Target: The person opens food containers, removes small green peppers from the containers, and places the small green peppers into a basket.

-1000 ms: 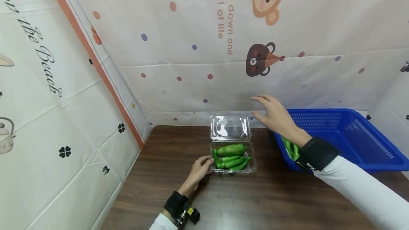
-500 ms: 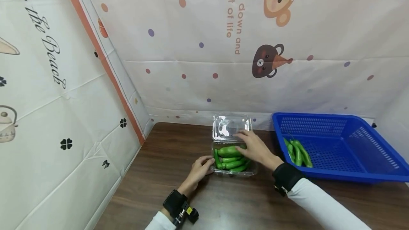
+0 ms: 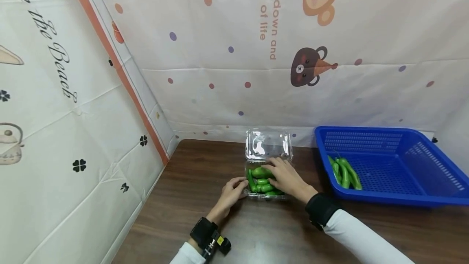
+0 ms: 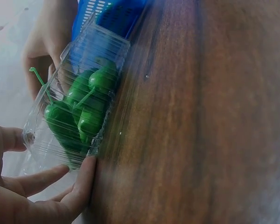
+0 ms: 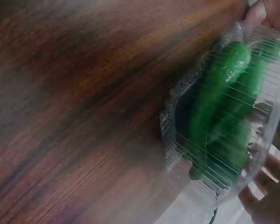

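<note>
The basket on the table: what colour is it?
Blue; the basket shows best in the head view.

One clear box (image 3: 269, 150), one blue basket (image 3: 403, 166), two hands (image 3: 234, 188)
</note>
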Demonstrator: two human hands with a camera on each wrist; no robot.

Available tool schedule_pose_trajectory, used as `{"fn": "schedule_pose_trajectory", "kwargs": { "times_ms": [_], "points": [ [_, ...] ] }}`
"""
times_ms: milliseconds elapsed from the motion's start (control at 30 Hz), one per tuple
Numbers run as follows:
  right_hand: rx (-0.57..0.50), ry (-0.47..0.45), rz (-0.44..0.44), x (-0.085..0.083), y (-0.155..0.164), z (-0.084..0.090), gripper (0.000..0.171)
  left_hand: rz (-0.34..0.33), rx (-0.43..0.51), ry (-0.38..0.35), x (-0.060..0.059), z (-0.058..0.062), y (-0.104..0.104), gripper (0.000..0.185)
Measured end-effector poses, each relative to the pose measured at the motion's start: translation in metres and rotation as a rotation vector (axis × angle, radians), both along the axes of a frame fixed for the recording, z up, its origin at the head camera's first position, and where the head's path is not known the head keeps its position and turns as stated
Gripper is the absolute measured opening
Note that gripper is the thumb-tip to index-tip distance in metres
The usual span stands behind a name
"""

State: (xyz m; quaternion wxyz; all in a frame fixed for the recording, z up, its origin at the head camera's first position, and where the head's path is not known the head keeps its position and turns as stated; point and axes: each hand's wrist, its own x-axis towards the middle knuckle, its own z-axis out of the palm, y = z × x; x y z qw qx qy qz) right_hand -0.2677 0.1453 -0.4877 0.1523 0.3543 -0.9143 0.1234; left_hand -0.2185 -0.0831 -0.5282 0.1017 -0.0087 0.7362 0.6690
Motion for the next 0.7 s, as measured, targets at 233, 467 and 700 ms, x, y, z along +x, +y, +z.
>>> {"fn": "schedule_pose_trajectory", "kwargs": {
  "times_ms": [233,467,700],
  "points": [
    [0.064,0.022,-0.048,-0.002,-0.006,0.002,0.037,-0.003,0.004,0.005,-0.001,0.001,0.002,0.050],
    [0.130,-0.046,-0.089,-0.005,-0.011,0.004,0.035,-0.018,0.011,0.005,0.000,-0.001,0.003,0.050],
    [0.070,-0.058,-0.100,-0.004,-0.013,-0.001,0.030,-0.018,-0.001,0.007,0.001,-0.001,-0.001,0.051]
  ]
}}
